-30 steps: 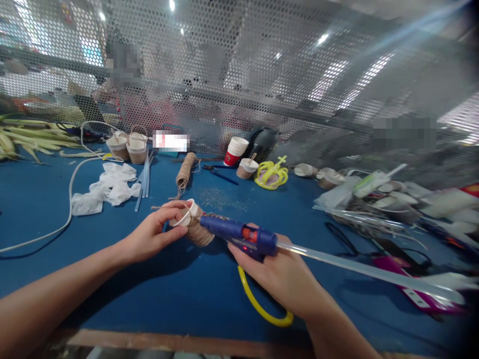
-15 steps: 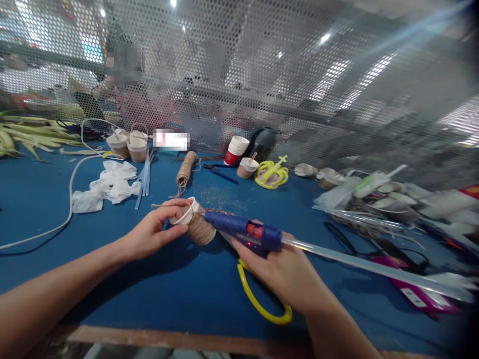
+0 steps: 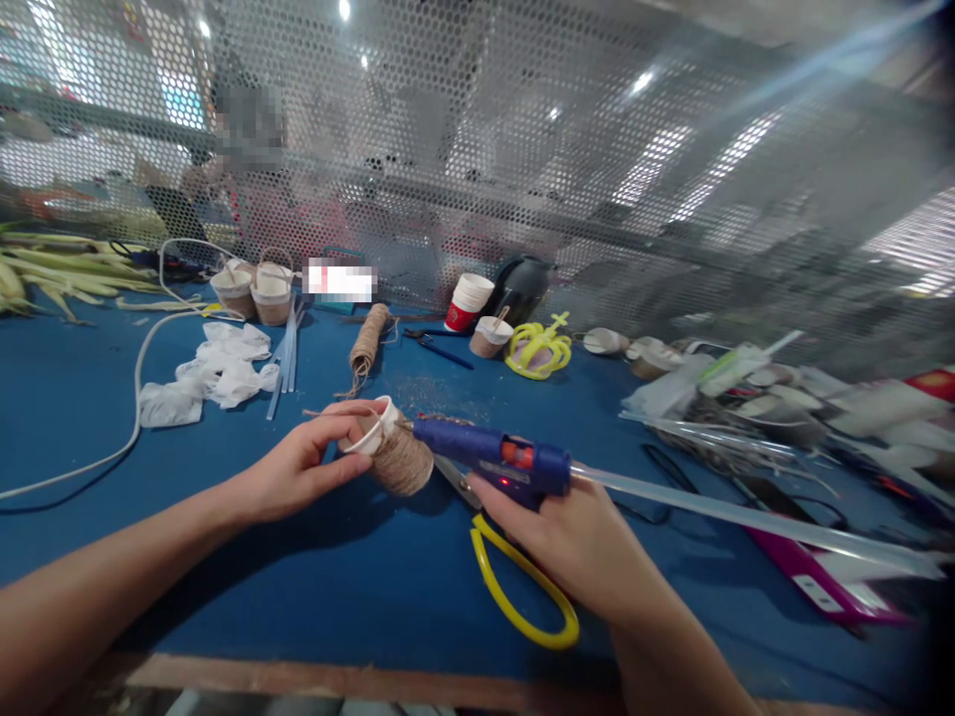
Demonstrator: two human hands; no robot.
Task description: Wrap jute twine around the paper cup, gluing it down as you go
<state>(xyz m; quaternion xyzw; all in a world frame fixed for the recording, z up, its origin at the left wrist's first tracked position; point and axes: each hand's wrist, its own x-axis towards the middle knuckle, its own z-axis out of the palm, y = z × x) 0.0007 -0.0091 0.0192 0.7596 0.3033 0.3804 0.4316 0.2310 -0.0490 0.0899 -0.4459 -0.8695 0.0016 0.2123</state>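
Observation:
My left hand [image 3: 317, 452] grips a small paper cup [image 3: 403, 461] by its white rim, fingers partly inside the mouth. Brown twine is wound around the cup's side, and a loose twine end sticks out past my fingers. The cup lies tilted, its mouth toward the left. In my right hand [image 3: 574, 542] is a blue hot glue gun [image 3: 492, 459] with a red light on and a long clear glue stick out of its back. Its nozzle points at the twine near the cup's rim. Yellow-handled scissors [image 3: 522, 597] lie under my right hand, partly hidden by it.
Beyond the cup lie a twine roll [image 3: 368, 338], pliers [image 3: 440, 348] and a yellow crown-shaped piece [image 3: 538, 352]. White crumpled pieces [image 3: 224, 368] and glue sticks [image 3: 287, 363] are at left. A purple power strip [image 3: 813, 582] and plastic-bag clutter [image 3: 671, 388] occupy the right.
The glue gun has shifted slightly right, its nozzle a little farther from the cup's rim. More of the scissors' blades shows. My left hand still holds the cup in nearly the same place.

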